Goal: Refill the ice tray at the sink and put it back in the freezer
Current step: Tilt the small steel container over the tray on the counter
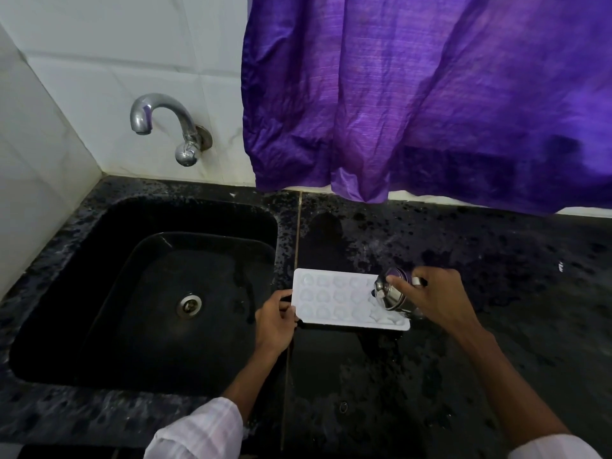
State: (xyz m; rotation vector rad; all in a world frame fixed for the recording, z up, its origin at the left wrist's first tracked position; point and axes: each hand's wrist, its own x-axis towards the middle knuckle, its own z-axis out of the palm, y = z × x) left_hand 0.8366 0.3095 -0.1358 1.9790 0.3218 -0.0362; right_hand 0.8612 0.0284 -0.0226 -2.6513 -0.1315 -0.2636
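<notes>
The ice tray (331, 301) was matt white plastic; the cup (385, 298) at its 3 o'clock end, shiny metal; the bench (496, 260), glossy speckled stone; the curtain (430, 94), crinkled cloth.

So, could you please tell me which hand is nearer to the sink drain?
Left. The left hand grips the ice tray's end just right of the drain; the right hand holds a steel cup farther right.

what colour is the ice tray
White. The ice tray shows best in the head view, bright against the black counter.
</notes>
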